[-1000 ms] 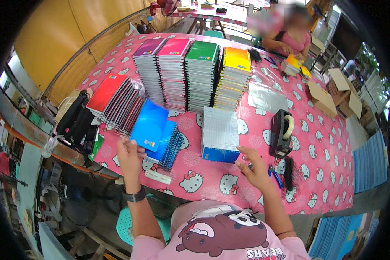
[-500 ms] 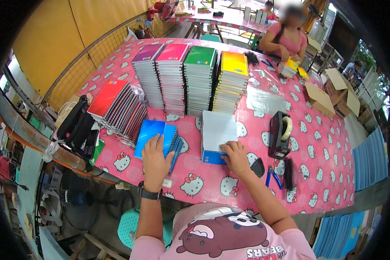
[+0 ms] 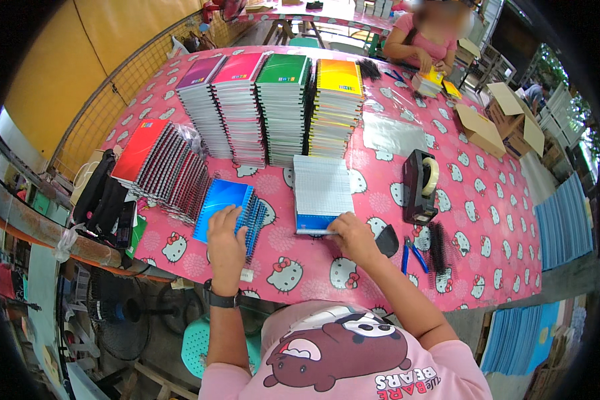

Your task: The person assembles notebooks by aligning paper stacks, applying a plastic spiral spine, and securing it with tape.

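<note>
My left hand (image 3: 225, 239) lies with fingers stretched out over the near end of a low stack of blue spiral notebooks (image 3: 225, 197). To its right, a notebook with squared white pages (image 3: 323, 185) lies in front of me, a strip of its blue cover (image 3: 312, 223) showing at the near end. My right hand (image 3: 355, 236) pinches that near edge at its right corner; the thumb is partly hidden. A fanned pile of red notebooks (image 3: 143, 150) leans beside the blue stack.
Behind stand tall stacks of purple (image 3: 200, 72), pink (image 3: 239, 69), green (image 3: 283, 70) and yellow notebooks (image 3: 340, 77). A tape dispenser (image 3: 420, 187), blue-handled pliers (image 3: 413, 255) and loose black coils (image 3: 437, 250) lie at right. Across the table a person (image 3: 423, 43) handles yellow notebooks.
The view has shifted slightly. My left hand has slid nearer to me on the blue stack. My right hand has moved from the blue cover to the notebook's near edge and pinches it.
</note>
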A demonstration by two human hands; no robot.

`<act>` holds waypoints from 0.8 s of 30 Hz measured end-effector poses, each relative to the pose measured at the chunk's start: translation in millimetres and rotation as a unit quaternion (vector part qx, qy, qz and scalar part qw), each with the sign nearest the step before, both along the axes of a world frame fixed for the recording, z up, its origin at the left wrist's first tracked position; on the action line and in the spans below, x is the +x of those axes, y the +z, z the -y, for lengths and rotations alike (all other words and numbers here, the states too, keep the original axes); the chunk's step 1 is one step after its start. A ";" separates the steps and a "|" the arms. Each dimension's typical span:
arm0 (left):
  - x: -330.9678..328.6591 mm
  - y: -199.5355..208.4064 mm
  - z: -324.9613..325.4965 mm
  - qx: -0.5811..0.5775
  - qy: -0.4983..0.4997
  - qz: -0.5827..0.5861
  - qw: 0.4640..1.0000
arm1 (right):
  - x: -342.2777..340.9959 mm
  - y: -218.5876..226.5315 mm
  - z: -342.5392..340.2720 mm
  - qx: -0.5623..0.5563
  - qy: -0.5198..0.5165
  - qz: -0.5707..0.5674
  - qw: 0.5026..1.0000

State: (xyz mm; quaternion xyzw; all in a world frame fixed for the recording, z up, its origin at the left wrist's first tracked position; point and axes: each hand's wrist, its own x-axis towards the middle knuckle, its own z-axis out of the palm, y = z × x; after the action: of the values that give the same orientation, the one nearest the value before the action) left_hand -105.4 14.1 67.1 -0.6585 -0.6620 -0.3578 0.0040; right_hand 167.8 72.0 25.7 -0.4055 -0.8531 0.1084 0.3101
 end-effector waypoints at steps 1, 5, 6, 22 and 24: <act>3.7 5.0 0.2 0.001 0.006 0.004 1.000 | 1.0 -1.7 4.3 -0.020 0.024 0.020 0.999; 34.1 7.5 -0.6 0.080 -0.064 0.010 0.995 | 6.8 -10.0 11.8 -0.036 0.025 0.078 0.996; 46.8 5.7 -0.3 0.078 -0.068 0.011 0.995 | 8.8 -10.1 13.2 -0.028 0.014 0.087 0.996; 113.7 -114.8 4.3 -0.139 -0.185 0.419 0.878 | 26.1 -36.4 37.4 -0.400 -0.015 -0.335 0.853; 118.1 -99.7 4.5 -0.125 -0.179 0.413 0.884 | 26.7 -43.0 35.6 -0.392 -0.009 -0.360 0.846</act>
State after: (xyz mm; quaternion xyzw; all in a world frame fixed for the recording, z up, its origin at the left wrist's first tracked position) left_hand 12.7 9.6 -32.5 -0.5533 -0.5137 -0.5066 -0.4163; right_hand 194.4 36.5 -17.3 -0.4333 -0.5642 0.5696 0.4118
